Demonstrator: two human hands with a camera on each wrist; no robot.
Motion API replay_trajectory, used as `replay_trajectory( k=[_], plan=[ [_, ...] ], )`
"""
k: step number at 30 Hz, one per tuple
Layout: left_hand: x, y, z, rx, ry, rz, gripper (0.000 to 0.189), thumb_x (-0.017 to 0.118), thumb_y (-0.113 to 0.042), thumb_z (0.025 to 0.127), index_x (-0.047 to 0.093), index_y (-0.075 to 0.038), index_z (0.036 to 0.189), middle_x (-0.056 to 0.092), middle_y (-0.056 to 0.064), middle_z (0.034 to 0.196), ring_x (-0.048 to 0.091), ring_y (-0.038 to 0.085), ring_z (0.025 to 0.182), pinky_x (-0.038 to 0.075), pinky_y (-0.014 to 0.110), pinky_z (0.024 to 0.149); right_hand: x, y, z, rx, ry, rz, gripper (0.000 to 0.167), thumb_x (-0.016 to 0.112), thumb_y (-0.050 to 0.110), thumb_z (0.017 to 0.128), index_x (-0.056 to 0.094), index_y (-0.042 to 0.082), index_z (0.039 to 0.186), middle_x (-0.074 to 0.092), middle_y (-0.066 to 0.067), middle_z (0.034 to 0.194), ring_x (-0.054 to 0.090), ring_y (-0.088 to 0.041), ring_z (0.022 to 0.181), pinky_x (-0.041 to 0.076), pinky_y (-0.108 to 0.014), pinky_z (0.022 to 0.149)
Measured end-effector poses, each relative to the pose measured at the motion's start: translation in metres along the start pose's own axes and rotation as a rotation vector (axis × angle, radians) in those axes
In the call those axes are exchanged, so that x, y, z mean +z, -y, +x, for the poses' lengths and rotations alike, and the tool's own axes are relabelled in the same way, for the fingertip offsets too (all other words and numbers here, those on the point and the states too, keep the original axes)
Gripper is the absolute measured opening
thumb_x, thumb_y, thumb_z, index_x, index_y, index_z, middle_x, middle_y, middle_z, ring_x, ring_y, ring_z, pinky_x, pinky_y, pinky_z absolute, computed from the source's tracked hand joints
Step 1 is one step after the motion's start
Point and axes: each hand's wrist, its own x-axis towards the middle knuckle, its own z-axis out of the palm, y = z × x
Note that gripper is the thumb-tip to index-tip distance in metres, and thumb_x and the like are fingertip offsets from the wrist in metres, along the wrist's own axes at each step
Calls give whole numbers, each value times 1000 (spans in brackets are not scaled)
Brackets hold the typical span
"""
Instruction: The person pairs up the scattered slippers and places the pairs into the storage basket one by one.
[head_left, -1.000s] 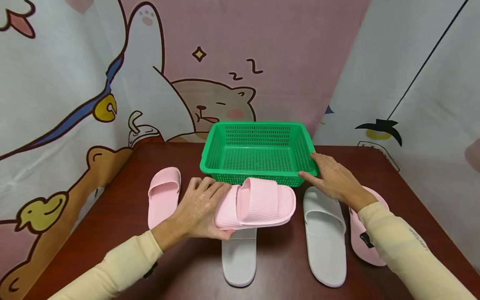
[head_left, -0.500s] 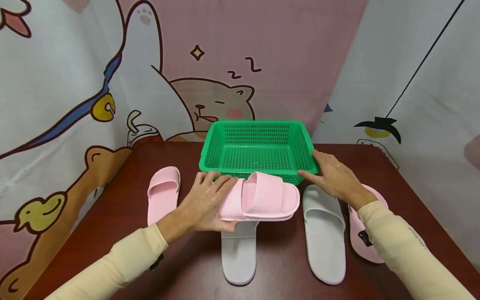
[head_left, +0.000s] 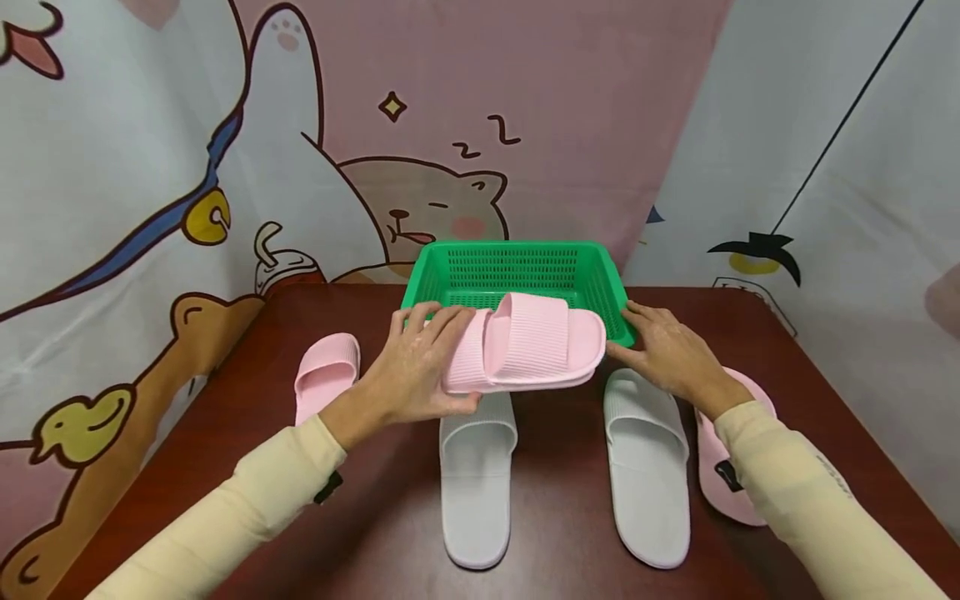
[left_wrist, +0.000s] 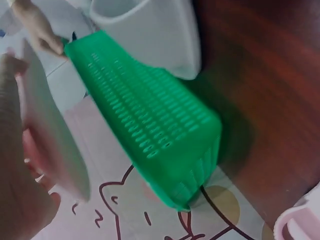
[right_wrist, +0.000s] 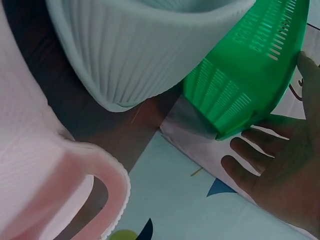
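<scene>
In the head view my left hand (head_left: 423, 367) grips pink slippers (head_left: 532, 342), apparently two stacked together, by their left end. They are raised in front of the green basket (head_left: 615, 304) and hide part of its front wall. My right hand (head_left: 667, 350) touches the basket's right front corner with fairly straight fingers; the right wrist view shows several of those fingers (right_wrist: 255, 155) spread apart. A white slipper (head_left: 476, 500) lies below the held slippers, its toe end partly covered. Another white slipper (head_left: 648, 492) lies in front of the right hand.
One pink slipper (head_left: 326, 375) lies at the left, partly behind the left forearm. Another pink slipper (head_left: 723, 492) lies at the right, partly under the right forearm. The brown table (head_left: 570, 517) meets a printed cloth backdrop (head_left: 592, 125) behind the basket.
My left hand has moved up and forward with the pink slippers, bringing them in front of the basket's opening. More of the middle white slipper now shows. The right hand stays at the basket corner.
</scene>
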Motion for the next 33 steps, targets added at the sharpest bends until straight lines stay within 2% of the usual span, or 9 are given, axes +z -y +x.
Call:
replay_trajectory(
  k=[6, 9, 16, 22, 26, 33],
  plan=[
    [-3, 14, 19, -19, 0, -94, 97, 80, -62, 66, 53, -5, 139, 62, 10, 133, 47, 35, 116, 38, 53, 88, -1, 1, 0, -7, -3, 1, 94, 53, 68, 95, 39, -6, 152, 36, -27, 156, 33, -46, 141, 35, -66, 104],
    [-2, 20, 27, -44, 27, -113, 96, 83, -60, 65, 53, -7, 139, 63, 9, 131, 47, 35, 116, 38, 53, 88, 0, 1, -1, -8, -10, -6, 95, 52, 69, 95, 40, -6, 152, 37, -28, 155, 33, -47, 140, 36, -67, 103],
    [3, 33, 46, -150, 124, -137, 98, 83, -60, 67, 49, -11, 144, 62, 6, 134, 43, 33, 121, 34, 52, 90, -5, 2, 1, -10, -6, -40, 96, 51, 71, 94, 41, -5, 151, 37, -27, 155, 35, -47, 139, 40, -68, 98],
    [7, 42, 62, -251, 187, -156, 104, 87, -65, 64, 50, -13, 147, 60, 2, 138, 43, 29, 121, 33, 50, 90, -8, 4, 1, -22, 19, -84, 94, 50, 70, 95, 39, -5, 152, 36, -28, 156, 35, -49, 139, 37, -67, 101],
    [11, 49, 69, -289, 196, -173, 107, 89, -66, 61, 51, -14, 148, 59, 1, 139, 42, 26, 120, 31, 50, 92, -9, 6, 1, -20, 46, -109, 94, 47, 69, 97, 37, -5, 153, 33, -28, 157, 35, -49, 139, 36, -66, 103],
    [21, 56, 76, -312, 231, -201, 107, 88, -65, 65, 46, -18, 152, 56, 2, 142, 38, 26, 127, 26, 53, 98, -10, 8, 0, -18, 70, -125, 93, 45, 69, 98, 34, -5, 154, 30, -27, 159, 35, -50, 139, 36, -66, 103]
  ],
)
